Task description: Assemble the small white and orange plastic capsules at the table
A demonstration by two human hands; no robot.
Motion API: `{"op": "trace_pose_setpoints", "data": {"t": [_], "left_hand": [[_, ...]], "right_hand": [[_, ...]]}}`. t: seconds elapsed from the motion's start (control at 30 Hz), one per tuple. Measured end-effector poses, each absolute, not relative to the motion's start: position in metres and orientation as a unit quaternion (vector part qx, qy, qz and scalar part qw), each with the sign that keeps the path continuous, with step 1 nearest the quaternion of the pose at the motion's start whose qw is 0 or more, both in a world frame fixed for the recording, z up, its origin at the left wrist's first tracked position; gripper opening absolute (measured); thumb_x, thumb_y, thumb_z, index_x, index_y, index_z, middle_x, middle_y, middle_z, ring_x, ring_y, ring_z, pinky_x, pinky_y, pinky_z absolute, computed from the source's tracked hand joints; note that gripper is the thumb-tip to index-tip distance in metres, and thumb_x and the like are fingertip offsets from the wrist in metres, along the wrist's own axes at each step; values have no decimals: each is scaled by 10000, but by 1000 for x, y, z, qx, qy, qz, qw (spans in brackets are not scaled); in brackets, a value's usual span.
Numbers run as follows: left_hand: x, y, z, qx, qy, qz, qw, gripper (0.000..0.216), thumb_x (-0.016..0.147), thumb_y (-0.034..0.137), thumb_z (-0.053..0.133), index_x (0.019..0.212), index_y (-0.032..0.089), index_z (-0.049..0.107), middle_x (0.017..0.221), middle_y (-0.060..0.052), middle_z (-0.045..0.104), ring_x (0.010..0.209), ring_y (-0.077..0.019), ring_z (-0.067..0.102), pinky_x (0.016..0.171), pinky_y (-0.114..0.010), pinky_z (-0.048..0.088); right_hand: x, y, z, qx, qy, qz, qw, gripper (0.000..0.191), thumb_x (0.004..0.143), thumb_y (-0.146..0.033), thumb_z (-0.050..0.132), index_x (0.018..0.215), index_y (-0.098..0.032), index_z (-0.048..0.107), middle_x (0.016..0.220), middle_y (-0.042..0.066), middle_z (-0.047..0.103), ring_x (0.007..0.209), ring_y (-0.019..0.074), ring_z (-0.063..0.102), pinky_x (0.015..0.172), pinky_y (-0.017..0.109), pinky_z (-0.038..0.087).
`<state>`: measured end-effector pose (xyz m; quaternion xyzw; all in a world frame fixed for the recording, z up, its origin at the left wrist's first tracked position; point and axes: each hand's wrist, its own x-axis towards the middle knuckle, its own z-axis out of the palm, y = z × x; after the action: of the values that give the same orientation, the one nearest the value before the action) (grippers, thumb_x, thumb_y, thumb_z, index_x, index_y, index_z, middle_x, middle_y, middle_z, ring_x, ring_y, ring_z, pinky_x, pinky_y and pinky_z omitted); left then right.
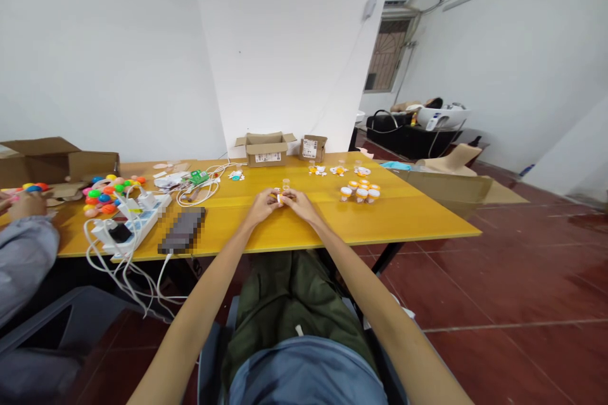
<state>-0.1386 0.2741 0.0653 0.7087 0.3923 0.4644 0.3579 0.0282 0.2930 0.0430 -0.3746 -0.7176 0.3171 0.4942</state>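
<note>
Over the near middle of the yellow table, my left hand (pixel 266 204) and my right hand (pixel 297 204) meet with their fingers closed round a small white-and-orange piece (pixel 280 199). Fingers cover most of it, so its exact kind cannot be made out. Just beyond the fingertips stands a small clear plastic cup (pixel 285 182). To the right of my right hand is a cluster of small clear containers with white-and-orange tops (pixel 361 191). Farther back lie small piles of loose white and orange pieces (pixel 339 171).
Two open cardboard boxes (pixel 266 149) (pixel 313 148) stand at the table's back. At left are a power strip (pixel 142 218) with white cables, a phone (pixel 183 230) and colourful balls (pixel 107 196). A co-worker's sleeved arm (pixel 28 253) reaches in there. A large carton (pixel 437 190) stands beyond the right edge.
</note>
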Motion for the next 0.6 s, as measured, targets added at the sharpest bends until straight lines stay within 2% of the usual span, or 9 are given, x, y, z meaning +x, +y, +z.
{"op": "trace_pose_setpoints", "data": {"t": [0.27, 0.6], "left_hand": [[-138, 276, 63, 690, 396, 474, 378, 315, 672, 276, 807, 933, 185, 657, 840, -23, 744, 790, -205, 731, 808, -368, 596], [-139, 276, 64, 689, 402, 478, 369, 342, 691, 350, 824, 944, 187, 660, 862, -35, 759, 827, -219, 743, 819, -378, 602]], "right_hand": [[28, 286, 49, -375, -705, 322, 509, 142, 797, -348, 703, 840, -223, 651, 896, 29, 754, 858, 200, 718, 835, 345, 563], [30, 286, 50, -400, -736, 262, 480, 117, 794, -292, 669, 854, -225, 744, 916, 18, 774, 904, 218, 705, 908, 375, 532]]}}
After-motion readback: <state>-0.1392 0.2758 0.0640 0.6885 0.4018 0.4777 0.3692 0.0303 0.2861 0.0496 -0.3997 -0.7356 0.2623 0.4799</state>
